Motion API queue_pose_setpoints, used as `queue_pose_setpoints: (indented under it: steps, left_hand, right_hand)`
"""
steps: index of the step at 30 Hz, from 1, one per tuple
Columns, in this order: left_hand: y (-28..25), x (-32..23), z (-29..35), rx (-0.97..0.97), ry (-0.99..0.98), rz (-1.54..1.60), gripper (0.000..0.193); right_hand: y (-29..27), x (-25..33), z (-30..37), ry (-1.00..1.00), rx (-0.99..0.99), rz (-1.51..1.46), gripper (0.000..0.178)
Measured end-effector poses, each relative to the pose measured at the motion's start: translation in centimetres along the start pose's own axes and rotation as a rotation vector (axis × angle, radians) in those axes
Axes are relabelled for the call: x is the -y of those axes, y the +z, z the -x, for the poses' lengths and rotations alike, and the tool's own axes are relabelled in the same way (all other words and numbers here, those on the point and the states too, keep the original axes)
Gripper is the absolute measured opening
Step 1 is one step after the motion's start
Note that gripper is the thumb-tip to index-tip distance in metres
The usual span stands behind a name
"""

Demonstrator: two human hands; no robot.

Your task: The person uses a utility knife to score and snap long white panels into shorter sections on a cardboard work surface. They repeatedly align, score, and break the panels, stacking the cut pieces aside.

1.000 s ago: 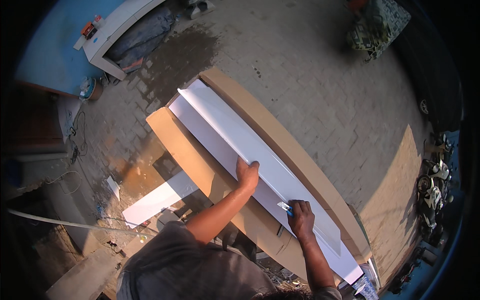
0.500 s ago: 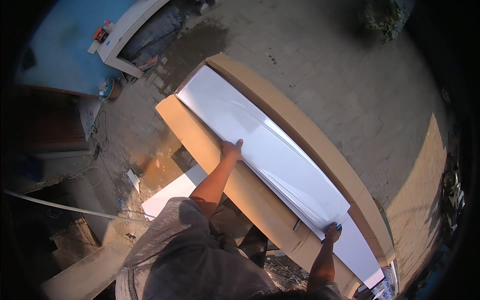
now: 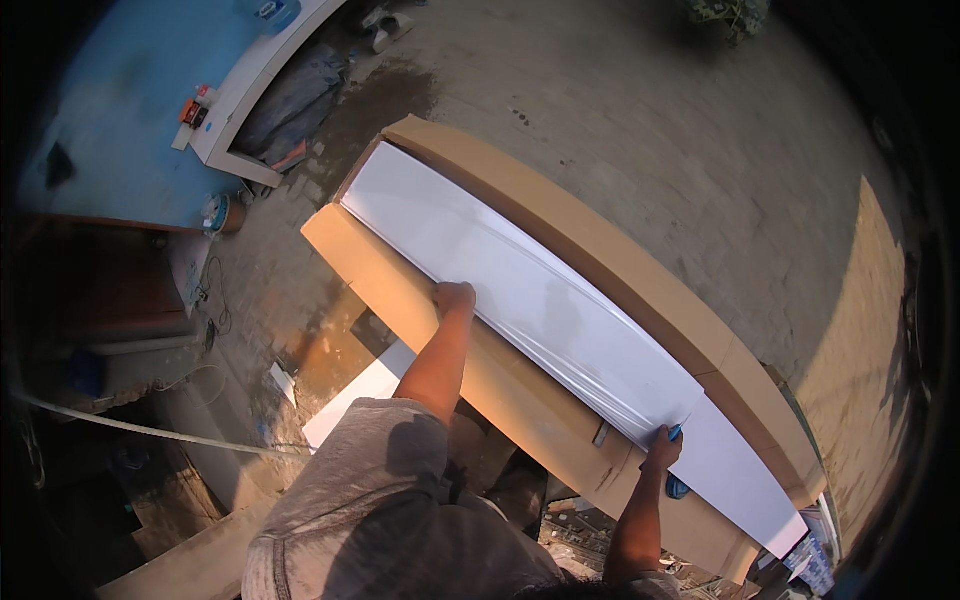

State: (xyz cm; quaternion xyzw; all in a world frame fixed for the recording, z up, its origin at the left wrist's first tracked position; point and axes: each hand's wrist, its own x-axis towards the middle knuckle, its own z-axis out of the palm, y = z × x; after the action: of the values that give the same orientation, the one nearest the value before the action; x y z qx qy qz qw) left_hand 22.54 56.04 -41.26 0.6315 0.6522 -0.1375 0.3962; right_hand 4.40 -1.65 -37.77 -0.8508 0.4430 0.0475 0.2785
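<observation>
Honestly, the blue cutter [image 3: 676, 433] is the thing to be watched here. It's clamped in the right grip [image 3: 660, 452] at the creased near edge of the white sheet [image 3: 520, 270], which is laid lengthwise inside the long cardboard box [image 3: 620, 275], seemingly over a white panel [image 3: 742, 488] that's left bare toward the box's right end. The blade's too small to be made out, but if it's pushed too deep or dragged off line, that panel could easily get scored. The left grip [image 3: 455, 297] is set on the sheet's near edge, more toward the box's left end; whether it's pinched together or just pressed down can't be told. If that edge isn't held firmly, the loose creases could be bunched up and torn crooked. The box's near flap [image 3: 385, 290] could be nicked by a slip, too.
</observation>
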Motion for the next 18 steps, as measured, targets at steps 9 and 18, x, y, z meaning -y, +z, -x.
queue_pose_setpoints:
  steps: [9,18]
  left_hand:
    - [-1.0,-0.4,0.3,0.342,-0.077,0.384,0.055]
    - [-0.6,-1.6,1.2,0.358,-0.04,0.36,0.062]
  right_hand:
    - [0.1,2.0,1.6,0.022,-0.009,0.081,0.048]
    - [-1.0,1.7,3.0,0.021,-0.058,-0.032,0.05]
